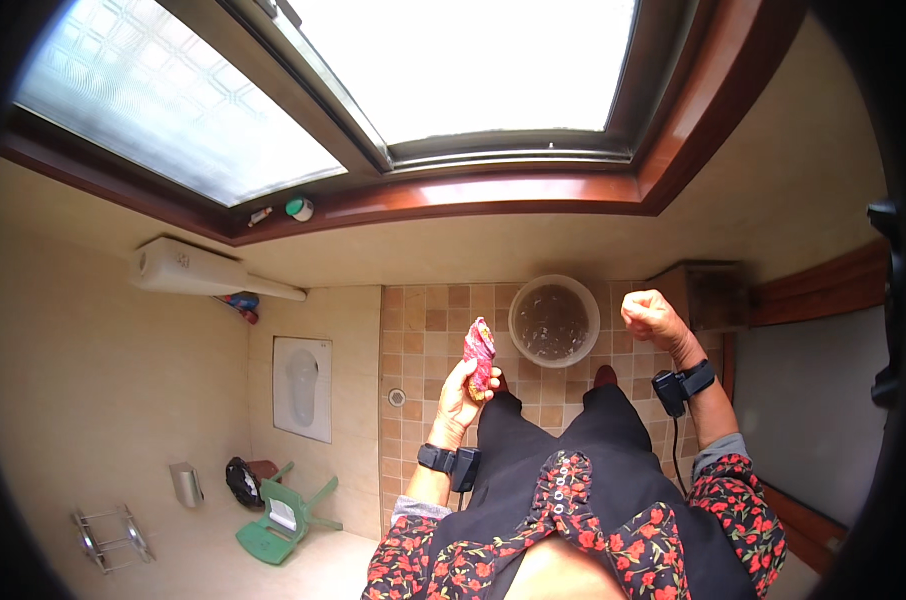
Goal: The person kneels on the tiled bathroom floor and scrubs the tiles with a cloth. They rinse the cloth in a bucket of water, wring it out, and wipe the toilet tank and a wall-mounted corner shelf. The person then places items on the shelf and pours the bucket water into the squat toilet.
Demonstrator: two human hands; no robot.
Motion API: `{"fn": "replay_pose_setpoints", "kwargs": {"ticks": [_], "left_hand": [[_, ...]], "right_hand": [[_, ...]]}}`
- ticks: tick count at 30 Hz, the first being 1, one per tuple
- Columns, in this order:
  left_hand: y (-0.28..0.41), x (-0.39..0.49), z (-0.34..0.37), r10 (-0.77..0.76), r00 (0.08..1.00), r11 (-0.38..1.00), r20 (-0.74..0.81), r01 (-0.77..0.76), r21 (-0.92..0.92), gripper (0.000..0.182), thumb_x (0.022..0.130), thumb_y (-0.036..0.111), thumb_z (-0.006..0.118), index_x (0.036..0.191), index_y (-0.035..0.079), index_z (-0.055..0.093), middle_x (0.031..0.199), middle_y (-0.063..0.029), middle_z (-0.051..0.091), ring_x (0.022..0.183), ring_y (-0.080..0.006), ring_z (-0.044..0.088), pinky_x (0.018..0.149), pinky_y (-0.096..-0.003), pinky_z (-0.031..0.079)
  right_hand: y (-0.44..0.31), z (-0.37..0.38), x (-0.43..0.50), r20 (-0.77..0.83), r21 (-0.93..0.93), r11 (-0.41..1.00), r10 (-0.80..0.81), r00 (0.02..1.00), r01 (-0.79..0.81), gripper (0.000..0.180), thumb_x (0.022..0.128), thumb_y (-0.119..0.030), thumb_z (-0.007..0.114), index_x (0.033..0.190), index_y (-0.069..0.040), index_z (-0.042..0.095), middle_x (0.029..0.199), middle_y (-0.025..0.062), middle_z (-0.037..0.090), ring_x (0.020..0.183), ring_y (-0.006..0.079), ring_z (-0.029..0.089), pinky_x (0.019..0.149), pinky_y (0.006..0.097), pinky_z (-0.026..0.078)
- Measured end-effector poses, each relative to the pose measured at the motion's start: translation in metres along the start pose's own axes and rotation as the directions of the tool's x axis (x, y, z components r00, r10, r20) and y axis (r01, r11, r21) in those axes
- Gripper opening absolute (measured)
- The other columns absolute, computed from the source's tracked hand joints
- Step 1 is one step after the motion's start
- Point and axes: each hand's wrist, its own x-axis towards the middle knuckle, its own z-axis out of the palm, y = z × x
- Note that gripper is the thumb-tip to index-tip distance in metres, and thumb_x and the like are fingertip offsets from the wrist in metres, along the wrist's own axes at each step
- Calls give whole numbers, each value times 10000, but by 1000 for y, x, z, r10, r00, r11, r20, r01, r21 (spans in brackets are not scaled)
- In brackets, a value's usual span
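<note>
My left hand [460, 388] is closed around a red, pink and yellow bundle [479, 358], which looks like a tightly rolled cloth. It is held upright, left of a round pale basin [517, 339] on the floor. The basin holds murky water with light specks or bubbles on it. On the basin's other side, my right hand [650, 316] is curled into a fist in the air, with nothing seen in it. Both wrists wear black strapped devices.
A squat toilet [301, 390] lies at the left, near a green plastic chair [276, 525] and a floor drain [396, 397]. A box-like object [712, 296] stands by the wall at the right. The wooden window sill [453, 196] runs above, bearing a small green-lidded container [300, 209].
</note>
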Motion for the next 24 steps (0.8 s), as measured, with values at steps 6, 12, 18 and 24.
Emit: {"fn": "replay_pose_setpoints", "kwargs": {"ticks": [6,12,18,24], "left_hand": [[9,9,27,222,975,872,30,-212,442,315,751,190,705,990,68,539,815,-45,610,694,-119,601,536,-228,465],[3,27,54,554,753,156,355,-513,844,538,649,219,807,1034,3,500,999,-106,537,895,-171,552,793,-313,475],[22,15,74,549,550,-212,629,-636,742,492,640,123,754,1063,38,519,998,-144,491,930,-305,541,786,-365,475],[30,9,79,512,548,-207,661,-669,714,510,662,88,732,1123,67,516,1030,-144,477,932,-300,542,792,-366,481]], "right_hand": [[-3,40,24,-37,-356,934,-63,997,46,370,843,-374,608,638,-71,552,559,-56,454,526,29,394,471,210,325],[9,85,57,25,-475,878,-47,999,53,436,791,-456,648,697,-31,625,629,-33,521,616,52,447,544,252,383],[6,80,64,-48,-471,881,16,999,-37,518,744,-546,657,621,-45,621,535,-28,489,507,43,409,457,226,310],[1,86,65,3,-190,964,190,982,-186,434,794,-485,635,775,-52,652,478,-93,330,412,26,265,396,200,185]]}}
